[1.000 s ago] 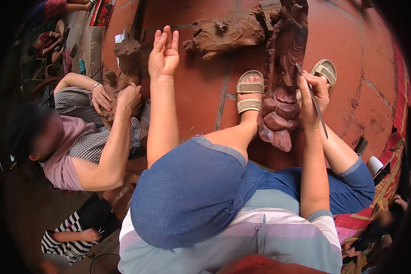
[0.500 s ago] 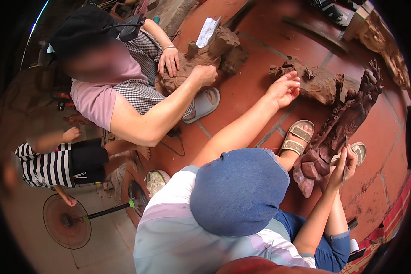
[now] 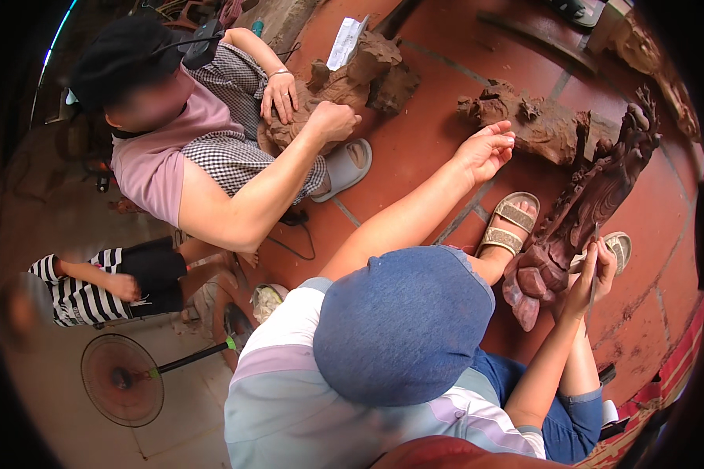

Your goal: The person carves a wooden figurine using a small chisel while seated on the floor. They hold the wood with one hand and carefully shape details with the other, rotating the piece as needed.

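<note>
Neither my left hand nor my right hand shows; the arms in view belong to other people. Below me crouches a person in a blue cap (image 3: 405, 328). That person's right hand (image 3: 590, 273) grips a thin metal carving tool (image 3: 594, 291) beside a dark reddish wood carving (image 3: 575, 211), which stands slanted between their feet. Their left hand (image 3: 486, 150) is stretched out, fingers half curled, near a brown log-like carving (image 3: 536, 129). At the upper left, a co-worker in a pink shirt (image 3: 152, 152) rests one hand (image 3: 280, 98) on another brown carving (image 3: 309, 113); their other hand (image 3: 335, 123) is a fist above it.
A dark red curved shape (image 3: 438, 455) fills the bottom edge. At the left stand a fan (image 3: 123, 379) and a person in a striped top (image 3: 90, 293). White paper (image 3: 346, 43) lies on a carving. Rough wood (image 3: 655, 66) lies at the upper right on red tiles (image 3: 438, 86).
The view has shifted slightly. The person in the striped top has brought an arm across their body. The two workers' hands hold nearly the same poses.
</note>
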`<state>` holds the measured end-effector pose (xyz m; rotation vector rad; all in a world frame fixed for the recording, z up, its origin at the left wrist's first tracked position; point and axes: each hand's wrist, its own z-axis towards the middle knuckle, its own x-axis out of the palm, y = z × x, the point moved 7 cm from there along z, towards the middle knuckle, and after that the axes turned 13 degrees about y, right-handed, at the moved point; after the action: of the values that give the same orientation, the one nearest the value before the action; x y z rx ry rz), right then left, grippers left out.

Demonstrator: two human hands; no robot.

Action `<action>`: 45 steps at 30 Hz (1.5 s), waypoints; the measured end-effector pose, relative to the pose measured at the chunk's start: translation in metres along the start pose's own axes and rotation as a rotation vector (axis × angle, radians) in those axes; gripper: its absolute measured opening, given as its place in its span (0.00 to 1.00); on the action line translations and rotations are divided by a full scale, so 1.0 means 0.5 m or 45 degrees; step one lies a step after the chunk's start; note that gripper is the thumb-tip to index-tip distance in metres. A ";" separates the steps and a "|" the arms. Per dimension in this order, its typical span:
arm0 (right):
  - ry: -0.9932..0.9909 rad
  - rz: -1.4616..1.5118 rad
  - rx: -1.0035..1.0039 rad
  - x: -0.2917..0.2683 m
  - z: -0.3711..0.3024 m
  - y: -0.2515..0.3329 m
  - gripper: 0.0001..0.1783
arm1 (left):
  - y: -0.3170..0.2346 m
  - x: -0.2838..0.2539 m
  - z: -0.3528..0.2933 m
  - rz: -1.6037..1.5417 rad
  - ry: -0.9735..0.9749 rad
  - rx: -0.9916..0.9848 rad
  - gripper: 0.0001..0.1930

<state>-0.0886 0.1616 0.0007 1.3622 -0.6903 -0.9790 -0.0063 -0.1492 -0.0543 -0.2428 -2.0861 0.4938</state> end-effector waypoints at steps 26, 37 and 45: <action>-0.165 0.004 -0.011 -0.019 0.018 -0.007 0.02 | 0.269 0.092 -0.125 1.135 0.660 -0.361 0.57; -0.079 0.019 0.041 -0.013 0.013 0.000 0.05 | 0.005 -0.001 -0.069 0.571 -0.054 0.072 0.23; -0.086 0.167 0.175 -0.030 -0.001 -0.043 0.06 | -0.252 0.402 -0.247 0.878 0.418 1.495 0.14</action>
<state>-0.0990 0.1764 -0.0186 1.3892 -0.9004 -0.8894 -0.0062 -0.1591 0.2127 -0.2965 -1.0736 1.8290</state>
